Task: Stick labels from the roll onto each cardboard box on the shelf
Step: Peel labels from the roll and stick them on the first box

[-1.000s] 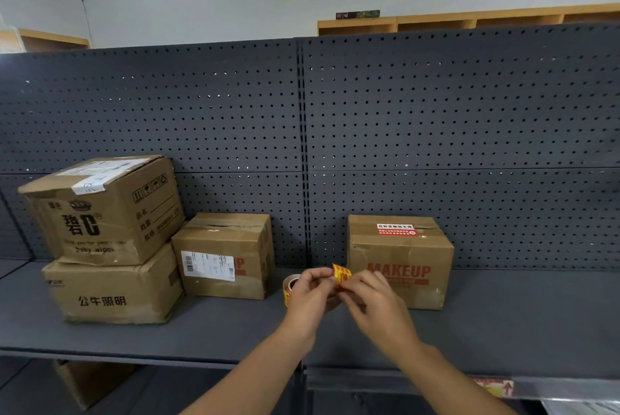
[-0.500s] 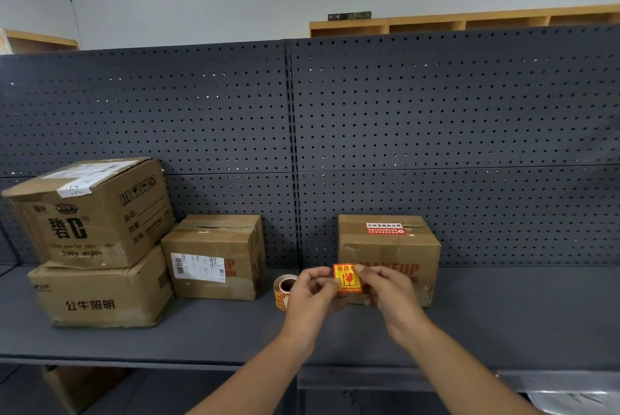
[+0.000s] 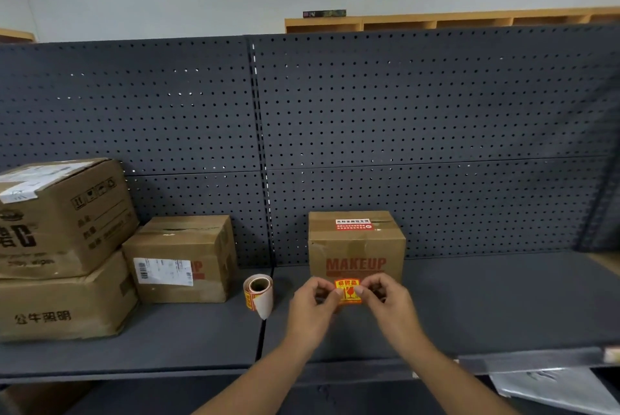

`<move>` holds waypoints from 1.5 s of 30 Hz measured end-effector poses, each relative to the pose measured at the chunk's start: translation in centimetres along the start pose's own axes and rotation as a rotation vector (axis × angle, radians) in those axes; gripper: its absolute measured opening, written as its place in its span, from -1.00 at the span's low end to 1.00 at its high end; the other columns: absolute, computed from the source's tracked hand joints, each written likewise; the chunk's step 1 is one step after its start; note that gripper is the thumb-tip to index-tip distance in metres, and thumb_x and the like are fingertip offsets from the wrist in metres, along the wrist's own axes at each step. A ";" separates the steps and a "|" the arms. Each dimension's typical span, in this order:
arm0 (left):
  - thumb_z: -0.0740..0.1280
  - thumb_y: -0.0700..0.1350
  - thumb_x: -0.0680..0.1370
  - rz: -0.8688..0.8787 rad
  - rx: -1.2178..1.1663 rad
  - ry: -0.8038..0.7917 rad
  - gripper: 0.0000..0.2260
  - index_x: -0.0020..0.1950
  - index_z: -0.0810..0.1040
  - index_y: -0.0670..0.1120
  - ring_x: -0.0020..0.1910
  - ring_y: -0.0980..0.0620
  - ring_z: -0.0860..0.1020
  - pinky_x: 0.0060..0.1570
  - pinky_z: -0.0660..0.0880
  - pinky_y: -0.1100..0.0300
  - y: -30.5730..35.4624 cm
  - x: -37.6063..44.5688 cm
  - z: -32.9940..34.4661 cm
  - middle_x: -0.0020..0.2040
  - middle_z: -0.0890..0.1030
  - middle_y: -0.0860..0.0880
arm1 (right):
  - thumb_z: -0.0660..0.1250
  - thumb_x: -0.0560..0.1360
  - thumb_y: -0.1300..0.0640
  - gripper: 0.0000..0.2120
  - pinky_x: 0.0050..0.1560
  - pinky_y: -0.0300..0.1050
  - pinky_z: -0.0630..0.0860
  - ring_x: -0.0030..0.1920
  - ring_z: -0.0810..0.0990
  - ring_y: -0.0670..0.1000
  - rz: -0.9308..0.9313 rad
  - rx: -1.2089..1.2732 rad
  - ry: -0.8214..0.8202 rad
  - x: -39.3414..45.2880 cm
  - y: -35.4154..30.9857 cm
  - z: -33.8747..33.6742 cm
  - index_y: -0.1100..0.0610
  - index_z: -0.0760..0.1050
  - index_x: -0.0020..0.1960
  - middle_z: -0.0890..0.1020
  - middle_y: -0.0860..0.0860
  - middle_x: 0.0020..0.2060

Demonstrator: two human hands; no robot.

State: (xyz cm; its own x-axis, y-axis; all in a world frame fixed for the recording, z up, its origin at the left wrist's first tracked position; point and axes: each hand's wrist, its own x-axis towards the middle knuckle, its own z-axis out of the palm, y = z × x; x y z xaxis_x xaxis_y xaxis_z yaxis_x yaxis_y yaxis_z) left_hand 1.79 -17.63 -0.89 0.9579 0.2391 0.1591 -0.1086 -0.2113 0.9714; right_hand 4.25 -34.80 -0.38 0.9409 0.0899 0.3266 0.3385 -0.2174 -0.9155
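A yellow and red label (image 3: pixel 348 291) is held flat against the lower front of the MAKEUP box (image 3: pixel 356 248). My left hand (image 3: pixel 313 305) pinches its left edge and my right hand (image 3: pixel 389 302) pinches its right edge. The label roll (image 3: pixel 258 294) lies on the shelf (image 3: pixel 503 300) just left of my hands, its loose end hanging down. Left of the roll stands a box with a white barcode sticker (image 3: pixel 183 258). At the far left, a large printed box (image 3: pixel 63 216) is stacked on another box (image 3: pixel 63 304).
A dark pegboard (image 3: pixel 369 133) backs the shelf. A wide stretch of bare shelf lies right of the MAKEUP box. Below the shelf's front edge at the right lies a grey plastic sheet (image 3: pixel 553 388). A wooden cabinet (image 3: pixel 453 19) stands behind the pegboard.
Both hands moved forward with the peeled label, from above the shelf beside the roll to the front of the MAKEUP box. The view shifted closer and to the right.
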 end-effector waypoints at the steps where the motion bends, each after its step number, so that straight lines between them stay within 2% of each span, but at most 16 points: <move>1: 0.49 -0.11 0.56 0.011 0.045 -0.004 -0.92 -0.07 0.62 -0.03 -0.23 0.07 0.68 -0.30 0.60 0.19 -0.3 0.0 0.7 -0.17 0.69 -0.01 | 0.50 0.52 0.24 -0.89 -0.02 -0.18 0.57 -0.10 0.63 -0.09 0.002 -0.015 0.006 0.0 0.7 -0.6 0.08 0.61 -0.11 0.66 0.04 -0.14; 5: 0.51 -0.06 0.54 0.086 0.186 -0.005 -0.88 -0.14 0.60 0.06 -0.21 0.21 0.59 -0.24 0.46 0.35 -1.4 0.3 3.6 -0.19 0.65 0.04 | 0.53 0.48 0.29 -0.83 -0.04 -0.27 0.51 -0.10 0.60 -0.12 -0.018 -0.117 0.068 0.3 2.7 -2.9 0.07 0.60 -0.16 0.58 0.06 -0.12; 8: 0.49 0.00 0.55 0.083 0.278 -0.033 -0.88 -0.13 0.59 0.12 -0.15 0.17 0.60 -0.21 0.47 0.35 -1.8 0.6 5.7 -0.11 0.65 0.06 | 0.56 0.46 0.24 -0.81 0.02 -0.19 0.51 -0.05 0.58 -0.12 -0.024 -0.206 0.102 0.8 4.5 -4.6 0.00 0.62 -0.17 0.54 0.00 -0.08; 11: 0.48 0.04 0.56 0.067 0.329 -0.030 -0.87 -0.13 0.57 0.16 -0.12 0.17 0.60 -0.16 0.51 0.28 -1.9 1.2 7.5 -0.08 0.64 0.09 | 0.55 0.48 0.18 -0.84 0.13 -0.12 0.51 0.05 0.57 0.00 0.009 -0.230 0.092 1.2 5.7 -5.9 -0.02 0.61 -0.14 0.51 -0.04 -0.02; 18: 0.47 0.02 0.57 0.055 0.391 0.021 -0.90 -0.09 0.58 0.14 -0.11 0.19 0.58 -0.16 0.53 0.24 -2.5 1.8 9.9 -0.09 0.63 0.11 | 0.50 0.52 0.24 -0.84 0.04 -0.48 0.43 -0.02 0.55 -0.25 0.038 -0.244 0.029 2.2 7.1 -7.3 0.05 0.57 -0.14 0.50 0.00 0.00; 23: 0.49 0.00 0.55 0.069 0.386 0.060 -0.84 -0.13 0.56 0.19 -0.09 0.20 0.59 -0.12 0.53 0.28 -2.8 1.8 10.3 -0.07 0.62 0.12 | 0.51 0.51 0.25 -0.82 0.09 -0.28 0.48 0.01 0.57 -0.21 0.016 -0.245 -0.009 2.8 8.4 -7.3 0.03 0.56 -0.15 0.52 -0.02 0.01; 25: 0.50 -0.02 0.55 0.085 0.370 0.072 -0.88 -0.10 0.60 0.16 -0.06 0.19 0.59 -0.07 0.56 0.26 -2.7 1.9 10.5 -0.05 0.61 0.13 | 0.51 0.51 0.25 -0.82 0.15 -0.27 0.48 0.10 0.56 -0.17 0.009 -0.212 -0.001 2.9 8.6 -7.3 0.03 0.57 -0.15 0.52 -0.04 0.09; 27: 0.53 -0.04 0.52 0.107 0.346 0.084 -0.88 -0.07 0.63 0.15 -0.01 0.15 0.58 0.01 0.59 0.19 -2.8 1.9 10.6 -0.03 0.58 0.15 | 0.49 0.52 0.23 -0.84 0.30 -0.25 0.41 0.34 0.47 -0.09 0.022 -0.127 -0.033 3.0 8.6 -7.4 0.02 0.58 -0.14 0.49 -0.04 0.27; 29: 0.53 -0.11 0.50 0.127 0.369 0.141 -0.81 -0.03 0.61 0.17 0.07 0.12 0.53 0.10 0.57 0.14 -3.0 1.7 10.1 0.01 0.53 0.19 | 0.48 0.54 0.19 -0.83 0.49 -0.06 0.29 0.54 0.25 -0.10 0.048 -0.016 -0.119 3.1 8.7 -7.7 -0.03 0.58 -0.16 0.38 -0.05 0.47; 31: 0.49 -0.22 0.49 0.124 0.397 0.258 -0.73 -0.01 0.55 0.14 0.11 0.08 0.45 0.14 0.50 0.13 -2.5 1.4 9.1 0.03 0.48 0.19 | 0.48 0.54 0.13 -0.86 0.53 -0.01 0.18 0.58 0.10 -0.13 0.093 0.090 -0.196 3.4 8.5 -8.2 -0.02 0.58 -0.15 0.25 -0.12 0.56; 34: 0.45 -0.33 0.45 0.104 0.375 0.473 -0.69 0.00 0.45 0.00 0.05 0.01 0.38 0.02 0.37 0.08 -1.4 1.9 6.7 0.03 0.42 0.07 | 0.47 0.55 0.14 -0.89 0.51 -0.09 0.21 0.57 0.03 -0.18 0.128 0.196 -0.291 3.7 8.1 -8.9 0.14 0.57 -0.08 0.16 -0.21 0.56; 36: 0.48 -0.34 0.40 0.038 0.345 0.569 -0.62 0.07 0.41 -0.08 0.12 -0.12 0.39 0.06 0.35 0.04 -1.3 2.9 5.2 0.10 0.39 -0.04 | 0.46 0.55 0.20 -0.83 0.39 -0.36 0.33 0.53 0.11 -0.28 0.121 0.227 -0.340 3.9 7.6 -9.1 0.28 0.52 -0.05 0.18 -0.25 0.53; 38: 0.51 -0.32 0.40 -0.064 0.251 0.530 -0.47 0.30 0.38 -0.18 0.31 -0.22 0.38 0.26 0.38 -0.05 -1.1 4.2 4.1 0.28 0.37 -0.16 | 0.45 0.55 0.25 -0.82 0.17 -0.56 0.38 0.42 0.21 -0.47 0.112 0.200 -0.364 4.0 6.8 -9.0 0.34 0.49 -0.07 0.20 -0.27 0.50; 40: 0.48 -0.29 0.49 -0.147 0.140 0.349 -0.28 0.56 0.20 -0.16 0.49 -0.15 0.31 0.42 0.31 0.00 -0.6 4.9 3.4 0.49 0.30 -0.12 | 0.44 0.55 0.29 -0.83 0.12 -0.59 0.39 0.26 0.27 -0.64 0.058 0.120 -0.372 4.0 6.4 -8.8 0.37 0.49 -0.07 0.20 -0.23 0.51; 42: 0.44 -0.24 0.55 -0.128 0.058 0.193 -0.25 0.64 0.11 -0.05 0.49 -0.05 0.35 0.48 0.32 0.02 -0.9 5.3 3.1 0.53 0.34 -0.06 | 0.42 0.56 0.34 -0.83 0.09 -0.57 0.42 0.18 0.32 -0.67 -0.009 0.029 -0.378 3.9 6.0 -8.6 0.44 0.47 -0.06 0.22 -0.21 0.49; 45: 0.45 0.06 0.56 -0.061 0.076 0.149 -0.26 0.63 0.13 0.10 0.46 0.04 0.40 0.48 0.39 -0.09 -1.7 5.1 2.8 0.47 0.41 0.00 | 0.39 0.56 0.39 -0.84 0.07 -0.55 0.44 0.13 0.41 -0.63 -0.016 0.010 -0.353 3.8 5.0 -8.2 0.50 0.46 -0.03 0.36 -0.26 0.35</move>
State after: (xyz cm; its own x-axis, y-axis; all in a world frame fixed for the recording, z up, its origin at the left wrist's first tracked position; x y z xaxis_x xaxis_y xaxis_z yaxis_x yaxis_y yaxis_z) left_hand 7.62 -18.70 -2.17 0.9114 0.3903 0.1303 -0.0259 -0.2615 0.9648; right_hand 9.65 -43.55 -1.74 0.8730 0.4239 0.2413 0.3514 -0.2036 -0.9138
